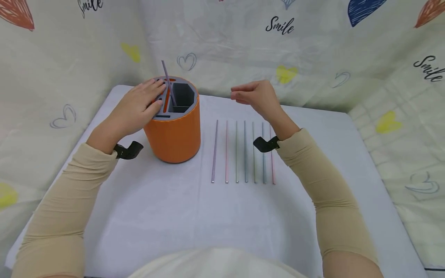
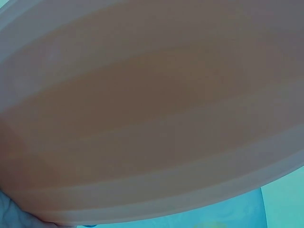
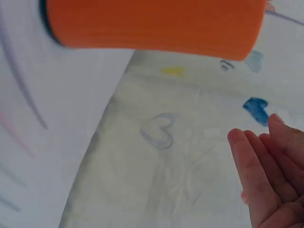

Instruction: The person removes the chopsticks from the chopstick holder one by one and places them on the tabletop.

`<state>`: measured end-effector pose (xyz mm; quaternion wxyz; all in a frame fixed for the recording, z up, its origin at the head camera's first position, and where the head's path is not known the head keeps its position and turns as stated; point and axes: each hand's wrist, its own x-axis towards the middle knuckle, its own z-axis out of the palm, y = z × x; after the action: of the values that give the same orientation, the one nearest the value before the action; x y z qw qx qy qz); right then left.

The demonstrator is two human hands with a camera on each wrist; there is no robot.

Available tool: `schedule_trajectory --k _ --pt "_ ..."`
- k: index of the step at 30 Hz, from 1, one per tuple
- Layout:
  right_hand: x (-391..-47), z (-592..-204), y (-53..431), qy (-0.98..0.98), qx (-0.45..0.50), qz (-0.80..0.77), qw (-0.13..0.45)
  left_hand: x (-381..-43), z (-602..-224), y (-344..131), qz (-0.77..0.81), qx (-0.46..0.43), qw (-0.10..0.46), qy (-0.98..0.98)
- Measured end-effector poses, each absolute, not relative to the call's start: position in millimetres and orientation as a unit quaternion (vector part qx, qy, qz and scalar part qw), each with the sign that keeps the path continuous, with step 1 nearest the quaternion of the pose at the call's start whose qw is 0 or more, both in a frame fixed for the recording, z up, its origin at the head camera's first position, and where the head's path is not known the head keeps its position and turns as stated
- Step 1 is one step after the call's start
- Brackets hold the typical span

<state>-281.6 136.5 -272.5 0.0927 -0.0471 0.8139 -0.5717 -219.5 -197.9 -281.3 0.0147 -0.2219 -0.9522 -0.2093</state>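
An orange round desk organizer [image 1: 172, 141] with a grey compartmented top stands at the left of the table. My left hand [image 1: 139, 102] rests across the left of its top, fingers extended. A thin purple stick [image 1: 165, 72] leans upright in the organizer, its lower end in the large compartment. Right of the organizer, my right hand [image 1: 259, 96] is raised above the table with straight fingers together, holding nothing. The right wrist view shows that hand [image 3: 273, 180] apart from the organizer [image 3: 156, 23]. A curved, blurred surface [image 2: 152, 114] fills most of the left wrist view.
Several thin coloured sticks lie side by side on the white table [image 1: 174, 216], from a purple one [image 1: 214, 154] to a pink one [image 1: 272, 166] partly under the right wrist's black camera [image 1: 265, 144]. A patterned cloth [image 1: 222, 46] hangs behind.
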Motion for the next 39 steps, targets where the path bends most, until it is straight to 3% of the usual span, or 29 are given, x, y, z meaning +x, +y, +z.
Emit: schedule_trajectory --k 7,14,22,32,39 --pt "-277 -249 81 0.756 -0.103 -0.639 0.1 -218 -279 -197 -0.209 -0.219 0.018 -0.953" --pt "-269 -248 38 0.786 -0.178 -0.583 0.098 -217 -280 -196 -0.211 -0.218 0.014 -0.953" --pt "-269 -254 9 0.806 -0.186 -0.557 0.072 -219 -282 -196 -0.216 -0.224 0.019 -0.95" --pt "-261 -240 6 0.748 -0.184 -0.638 0.023 -217 -281 -197 -0.219 -0.218 0.014 -0.951" --pt "-244 -200 32 0.626 -0.231 -0.742 -0.071 -217 -279 -196 -0.216 -0.218 0.022 -0.952"
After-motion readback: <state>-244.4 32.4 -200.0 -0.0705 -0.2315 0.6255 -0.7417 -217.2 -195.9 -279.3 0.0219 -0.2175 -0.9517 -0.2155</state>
